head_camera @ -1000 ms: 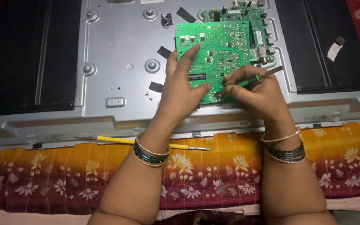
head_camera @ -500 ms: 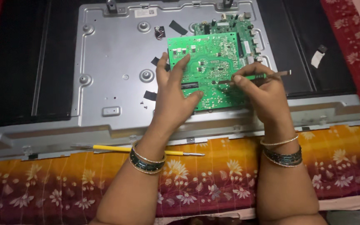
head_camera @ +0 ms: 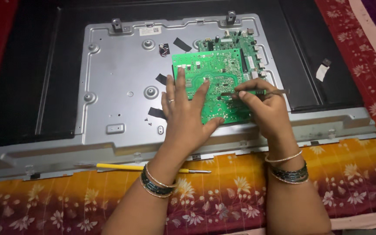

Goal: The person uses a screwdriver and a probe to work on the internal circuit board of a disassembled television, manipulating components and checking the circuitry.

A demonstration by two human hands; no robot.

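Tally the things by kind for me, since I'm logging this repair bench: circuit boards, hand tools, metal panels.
Green circuit boards: 2, the large board under the left hand and a smaller one behind it.
Hand tools: 2, the yellow-handled screwdriver and the green-handled tool in the right hand.
Grey metal back panels: 1.
Total: 5

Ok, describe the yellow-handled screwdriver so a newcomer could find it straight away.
Start at the large grey metal back panel lying flat on the floral orange and red cloth. Follow its near edge down to the cloth, just left of the left hand's bangled wrist. There lies the slim yellow-handled screwdriver, untouched; the other tool, a dark green-handled one, is gripped in the right hand over the green circuit board.
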